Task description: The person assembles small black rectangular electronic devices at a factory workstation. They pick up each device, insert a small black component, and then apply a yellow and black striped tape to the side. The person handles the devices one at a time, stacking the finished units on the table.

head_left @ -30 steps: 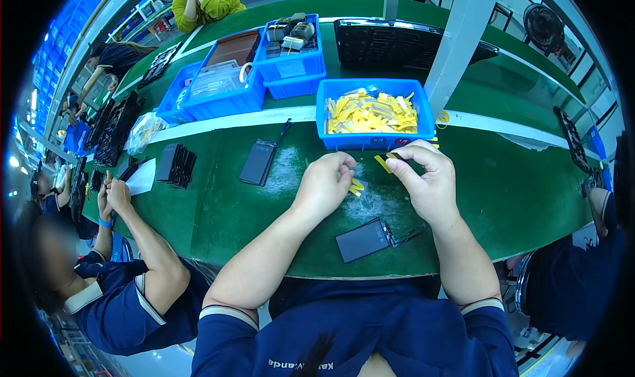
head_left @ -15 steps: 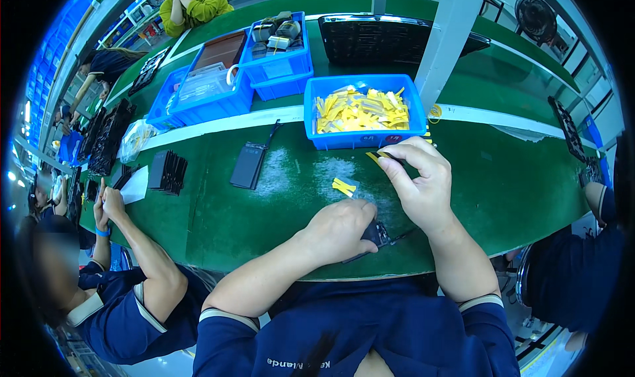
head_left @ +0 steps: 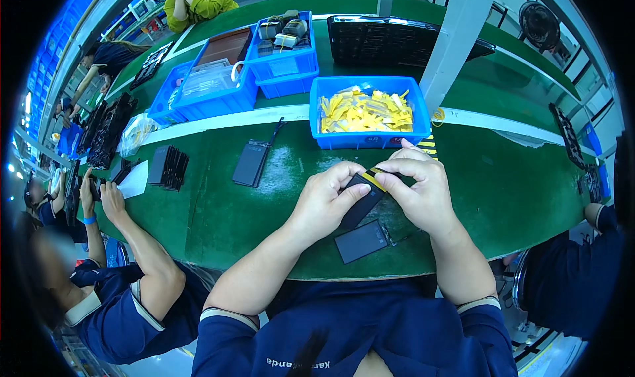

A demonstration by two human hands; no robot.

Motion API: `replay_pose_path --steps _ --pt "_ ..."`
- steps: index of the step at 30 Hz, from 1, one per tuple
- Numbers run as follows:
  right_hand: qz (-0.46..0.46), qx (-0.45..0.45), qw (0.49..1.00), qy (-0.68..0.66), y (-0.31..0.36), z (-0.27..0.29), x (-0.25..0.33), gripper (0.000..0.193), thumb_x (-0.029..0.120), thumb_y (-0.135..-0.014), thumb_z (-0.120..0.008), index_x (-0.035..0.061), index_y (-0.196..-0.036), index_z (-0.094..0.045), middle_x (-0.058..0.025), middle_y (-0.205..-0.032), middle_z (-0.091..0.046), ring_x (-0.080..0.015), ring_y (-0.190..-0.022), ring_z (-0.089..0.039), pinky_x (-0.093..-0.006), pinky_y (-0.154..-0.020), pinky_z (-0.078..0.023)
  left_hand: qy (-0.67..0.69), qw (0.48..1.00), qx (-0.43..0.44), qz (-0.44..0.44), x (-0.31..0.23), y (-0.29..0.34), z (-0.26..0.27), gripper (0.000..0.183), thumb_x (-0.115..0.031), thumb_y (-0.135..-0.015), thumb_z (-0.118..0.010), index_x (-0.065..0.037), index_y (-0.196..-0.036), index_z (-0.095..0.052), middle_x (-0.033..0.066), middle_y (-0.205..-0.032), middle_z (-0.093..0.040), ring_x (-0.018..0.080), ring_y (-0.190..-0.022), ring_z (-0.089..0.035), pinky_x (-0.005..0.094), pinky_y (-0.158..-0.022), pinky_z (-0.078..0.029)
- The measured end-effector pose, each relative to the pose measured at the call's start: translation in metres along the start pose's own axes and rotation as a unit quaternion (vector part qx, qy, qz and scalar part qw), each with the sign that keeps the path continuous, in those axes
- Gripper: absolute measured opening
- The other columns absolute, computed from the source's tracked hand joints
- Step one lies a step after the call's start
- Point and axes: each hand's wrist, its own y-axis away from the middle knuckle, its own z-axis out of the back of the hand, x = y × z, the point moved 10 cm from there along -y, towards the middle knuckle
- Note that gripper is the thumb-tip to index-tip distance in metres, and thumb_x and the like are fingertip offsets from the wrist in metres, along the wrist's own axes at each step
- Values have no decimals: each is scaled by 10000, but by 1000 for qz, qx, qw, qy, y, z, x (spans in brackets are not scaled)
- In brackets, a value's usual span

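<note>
My left hand (head_left: 325, 202) grips a flat black battery pack (head_left: 359, 209), tilted up off the green table. A yellow strip (head_left: 374, 181) lies across the pack's upper end. My right hand (head_left: 417, 185) pinches at that end, on the strip's side; its fingertips partly cover the strip. Just below my hands a second black battery pack (head_left: 360, 242) lies flat near the table's front edge, a thin dark lead at its right end. Beyond my hands stands a blue bin (head_left: 367, 141) heaped with yellow strips (head_left: 370, 110).
Left of my hands lie a small stack of black packs (head_left: 251, 164) and a row of upright packs (head_left: 168, 168). Farther back are blue crates (head_left: 281, 65) and a white post (head_left: 456, 40). A co-worker's hands (head_left: 99, 195) work at the left.
My left hand has come off the pack on the table and now holds another pack raised. My right hand has moved down and left to meet it, bringing the yellow strip against it.
</note>
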Motion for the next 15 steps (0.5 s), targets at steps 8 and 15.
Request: replay_pose_path --steps 8,15 --pt "-6 4 1000 -8 0 -1 1 69 56 -732 -697 24 -794 -697 -87 -698 -619 -224 -673 -607 -396 -965 -400 -9 1000 8 12 1 0 -1 201 -74 -887 -599 8 -1068 -568 19 -904 -635 51 -807 -563 214 -716 -454" --pt "2 1 1000 23 1 -2 3 72 59 -723 -704 29 -789 -697 -84 -685 -609 -236 -671 -603 -414 -957 -410 -11 1000 7 11 1 1 0 203 -77 -885 -602 8 -1066 -568 18 -904 -635 47 -806 -562 212 -711 -455"
